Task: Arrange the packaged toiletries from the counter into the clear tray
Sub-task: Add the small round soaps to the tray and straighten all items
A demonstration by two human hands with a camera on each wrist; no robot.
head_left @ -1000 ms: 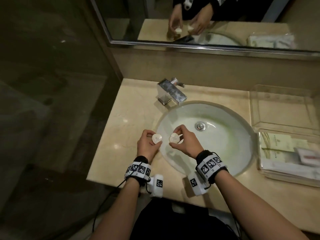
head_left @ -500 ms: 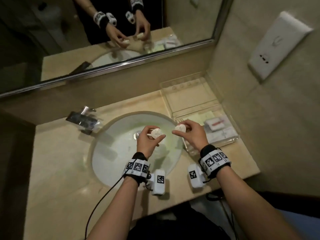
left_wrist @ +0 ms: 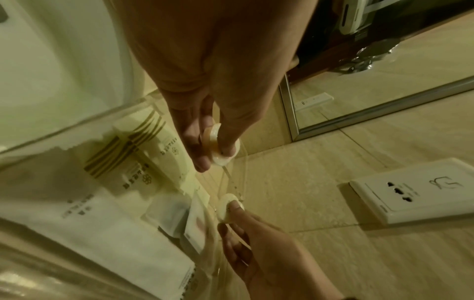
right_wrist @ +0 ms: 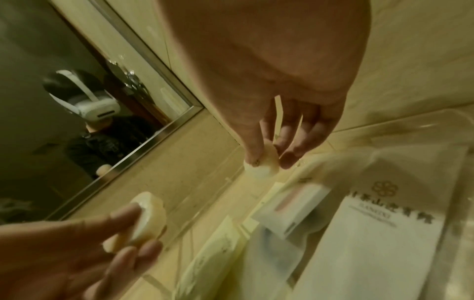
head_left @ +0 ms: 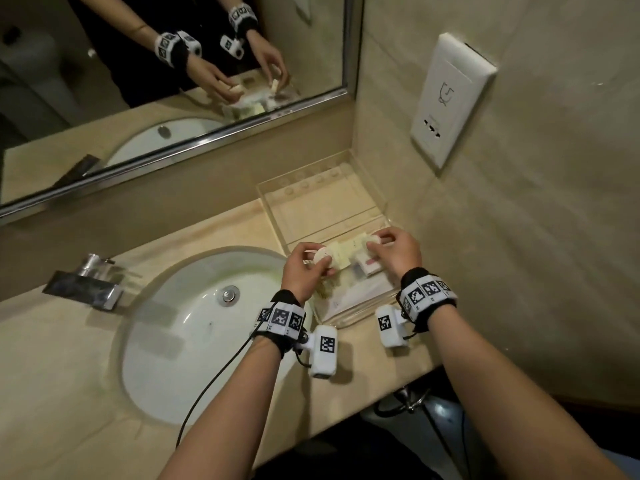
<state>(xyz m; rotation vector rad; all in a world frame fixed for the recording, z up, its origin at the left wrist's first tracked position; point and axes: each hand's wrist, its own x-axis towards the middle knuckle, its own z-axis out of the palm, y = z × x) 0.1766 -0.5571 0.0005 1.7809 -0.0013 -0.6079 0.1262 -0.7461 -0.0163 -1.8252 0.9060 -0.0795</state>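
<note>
A clear tray [head_left: 313, 206] stands on the counter right of the sink, against the wall. Its far compartment is bare; the near one holds cream and white packets [head_left: 362, 294]. My left hand [head_left: 320, 263] pinches a small round white packaged disc [head_left: 323, 258] over the tray's left edge, and this disc [left_wrist: 223, 152] shows between thumb and fingers in the left wrist view. My right hand [head_left: 375, 243] pinches a second round disc [head_left: 372, 241] above the divider between the compartments, and that disc [right_wrist: 261, 166] hangs just over the packets [right_wrist: 369, 223].
The white sink [head_left: 194, 327] and chrome faucet [head_left: 86, 282] lie to the left. A mirror [head_left: 138, 81] runs along the back wall. On the right wall a white socket plate [head_left: 450, 98] sits above the tray. The counter's front edge [head_left: 363, 389] is close below the tray.
Both hands have moved right, from above the sink to over the tray, each still holding its round disc. The head view has swung right with them.
</note>
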